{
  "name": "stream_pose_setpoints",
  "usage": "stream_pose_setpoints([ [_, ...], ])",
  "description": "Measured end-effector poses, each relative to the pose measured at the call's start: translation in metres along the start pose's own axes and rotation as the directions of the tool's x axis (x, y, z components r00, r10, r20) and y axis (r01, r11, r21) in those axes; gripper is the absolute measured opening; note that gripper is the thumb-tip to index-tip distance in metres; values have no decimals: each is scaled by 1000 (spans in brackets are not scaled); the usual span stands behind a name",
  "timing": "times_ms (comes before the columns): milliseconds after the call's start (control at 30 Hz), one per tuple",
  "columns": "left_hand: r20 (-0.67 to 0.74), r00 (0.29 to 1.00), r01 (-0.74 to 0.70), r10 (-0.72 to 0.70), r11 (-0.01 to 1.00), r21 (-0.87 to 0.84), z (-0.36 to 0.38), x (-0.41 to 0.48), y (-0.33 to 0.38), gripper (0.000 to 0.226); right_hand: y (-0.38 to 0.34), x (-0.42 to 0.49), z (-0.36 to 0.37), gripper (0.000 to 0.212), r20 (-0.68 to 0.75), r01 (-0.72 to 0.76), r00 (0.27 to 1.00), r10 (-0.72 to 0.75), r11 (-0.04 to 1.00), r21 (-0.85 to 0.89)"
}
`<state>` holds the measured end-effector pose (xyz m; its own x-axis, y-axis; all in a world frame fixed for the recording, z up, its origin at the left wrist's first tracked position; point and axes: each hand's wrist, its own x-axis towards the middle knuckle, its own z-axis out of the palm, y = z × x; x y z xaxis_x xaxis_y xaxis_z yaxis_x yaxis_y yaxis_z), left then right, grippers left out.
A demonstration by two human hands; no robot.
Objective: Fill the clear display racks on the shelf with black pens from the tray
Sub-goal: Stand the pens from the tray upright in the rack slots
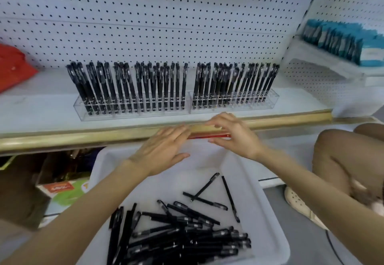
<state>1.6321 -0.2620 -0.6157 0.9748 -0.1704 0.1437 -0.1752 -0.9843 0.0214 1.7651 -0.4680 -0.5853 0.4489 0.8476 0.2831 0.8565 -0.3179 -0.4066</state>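
Note:
Two clear display racks stand side by side on the white shelf (41, 108). The left rack (108, 116) and the right rack (269, 103) both hold many upright black pens (160, 87). Below the shelf, a white tray (268, 219) holds a loose heap of black pens (187, 233) at its near end. My left hand (160, 150) is spread flat with straight fingers over the tray's far end, holding nothing. My right hand (232, 135) hovers at the shelf's front edge, fingers loosely curved beside a red strip (199, 136), with no pen in it.
A gold rail (62, 138) runs along the shelf's front edge. A red bag (14, 67) lies at the shelf's left end, and blue packets (340, 40) stand on a side shelf at right. Boxes (62, 192) sit under the shelf. A person's knee (342, 160) is at right.

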Motion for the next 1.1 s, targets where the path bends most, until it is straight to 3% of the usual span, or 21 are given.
stream_pose_setpoints([
  [133,59,990,129,-126,990,-52,19,-46,-9,70,-11,-43,67,45,297,-222,939,173,965,141],
  [233,128,969,217,-210,975,-47,31,-65,-22,69,-14,-63,107,54,524,-337,818,238,936,101],
  [333,156,953,271,-258,960,-66,42,-72,-32,69,-11,-72,132,59,631,-396,726,274,917,56],
  [400,167,945,297,-282,952,-70,49,-74,-35,69,-10,-75,141,56,596,-424,744,303,903,70],
  [567,156,954,271,-258,960,-69,64,-73,-38,70,4,-70,144,36,329,-514,826,458,851,105],
  [633,137,959,258,-247,964,-69,66,-70,-39,70,16,-66,143,35,268,-578,799,538,810,96],
  [833,112,961,260,-252,963,-65,68,-55,-44,70,35,-59,156,45,216,-792,607,765,603,90],
  [1100,49,975,215,-216,976,15,87,-51,-45,73,31,-59,170,37,188,-816,578,794,565,122],
])
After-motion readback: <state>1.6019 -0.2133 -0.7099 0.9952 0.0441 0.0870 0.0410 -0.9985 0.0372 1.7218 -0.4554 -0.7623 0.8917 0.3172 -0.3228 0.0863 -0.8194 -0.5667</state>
